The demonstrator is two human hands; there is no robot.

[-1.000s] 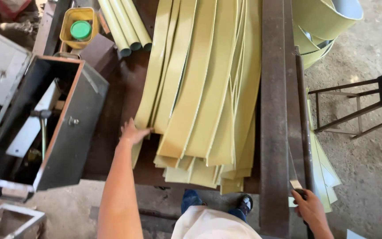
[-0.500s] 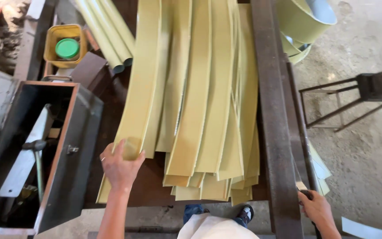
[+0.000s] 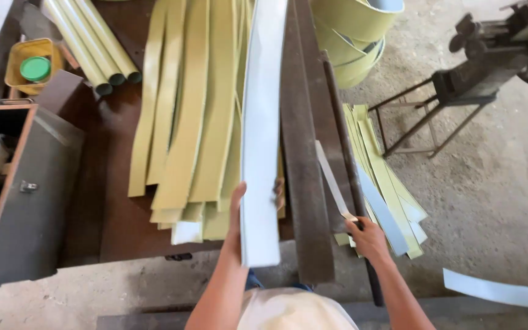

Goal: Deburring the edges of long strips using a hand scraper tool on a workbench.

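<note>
The left hand [image 3: 239, 211] was wrapped around the near end of one long strip [image 3: 263, 122], thumb on one edge and fingers curled round the other, so it was shut tight on it. The strip showed its pale, whitish side and stood up off the pile, maybe so it could be moved on its own without dragging the others. Under it lay the pile of yellow-green strips [image 3: 197, 116], spread flat and side by side on the brown table [image 3: 114, 208], with their near ends lined up roughly at the table edge where a hand could reach them. The right hand [image 3: 369, 239] was well apart from the left, over by the right side of the table. It was closed on the end of a dark rod [image 3: 343, 159] that ran along that side, and a thin pale strip [image 3: 332, 180] ended right at the same hand. I could not tell if the hand held that thin strip too. A long flat metal bar [image 3: 300, 153] lay between the two hands. More cut strips [image 3: 386, 183] were stacked on the floor, just past the rod, close enough to drop there. Some yellow-green tubes [image 3: 93, 46] lay at the far left corner, beside a yellow can with a green lid [image 3: 33, 66], out of the way. An open metal box [image 3: 25, 195] sat at the left.
</note>
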